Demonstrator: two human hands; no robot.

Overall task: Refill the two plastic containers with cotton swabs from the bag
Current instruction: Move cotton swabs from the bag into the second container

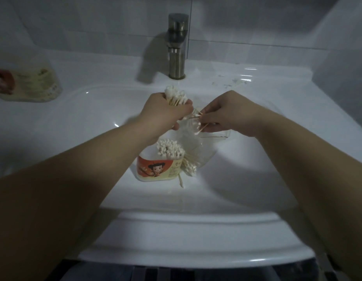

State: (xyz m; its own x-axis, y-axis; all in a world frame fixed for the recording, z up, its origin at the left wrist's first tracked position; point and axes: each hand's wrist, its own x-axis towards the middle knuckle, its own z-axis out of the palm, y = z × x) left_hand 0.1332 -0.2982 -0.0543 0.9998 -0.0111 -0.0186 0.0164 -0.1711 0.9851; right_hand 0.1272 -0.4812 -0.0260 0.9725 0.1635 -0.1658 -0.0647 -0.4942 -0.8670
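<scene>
A: L hand (166, 112)?
B: Closed round a bunch of cotton swabs (176, 96), over the sink (257, 169).
A: R hand (220, 116)?
B: Fingers pinched on few swabs at the bag (198, 147) mouth.
A: Containers?
B: One container (155, 167) in the basin, full, touching bag. Other container (32, 84) lies far left, blurred.

Print on both container (155, 169) labels is too blurred to read.

Dim, soft wide-angle view, glare spots on sink rim (249, 79), forearms shadowed, corners bowed
</scene>
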